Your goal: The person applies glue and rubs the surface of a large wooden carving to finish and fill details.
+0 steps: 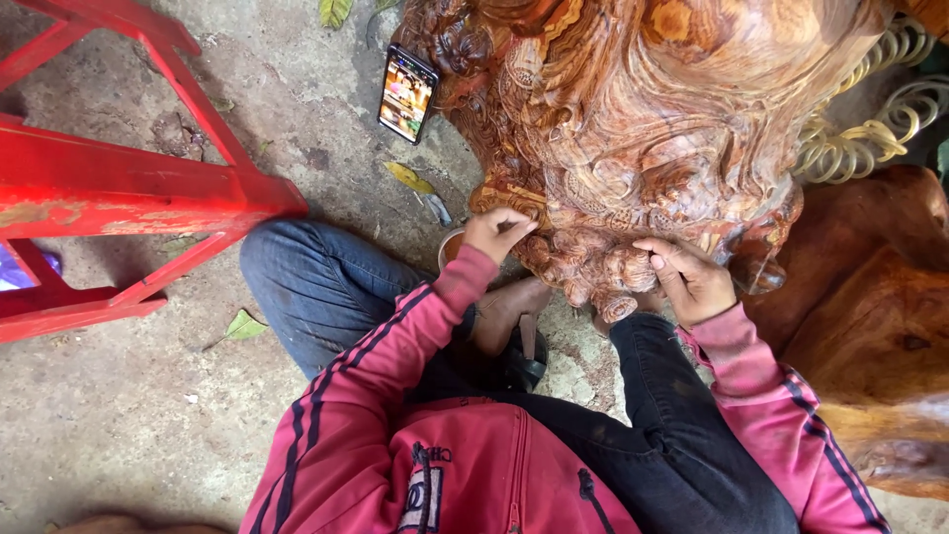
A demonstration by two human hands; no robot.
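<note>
Left hand [499, 232] pinched shut on sth small, can't tell what, pressed to wood carving [633, 129] lower edge. Right hand [687, 280] curled, fingers gripping carved knobs alongside. Carving mostly detailed; finishing probably left. Phone [406, 94] beyond left hand.

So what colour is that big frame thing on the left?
Bright red, the metal frame shows with worn patches in the head view.

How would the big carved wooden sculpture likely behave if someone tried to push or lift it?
The wooden sculpture looks solid and bulky, so it is probably heavy and hard to shift. Its broad body sits low on the ground, so tipping seems unlikely. The fine carved curls near the left hand and right hand may chip if knocked.
</note>
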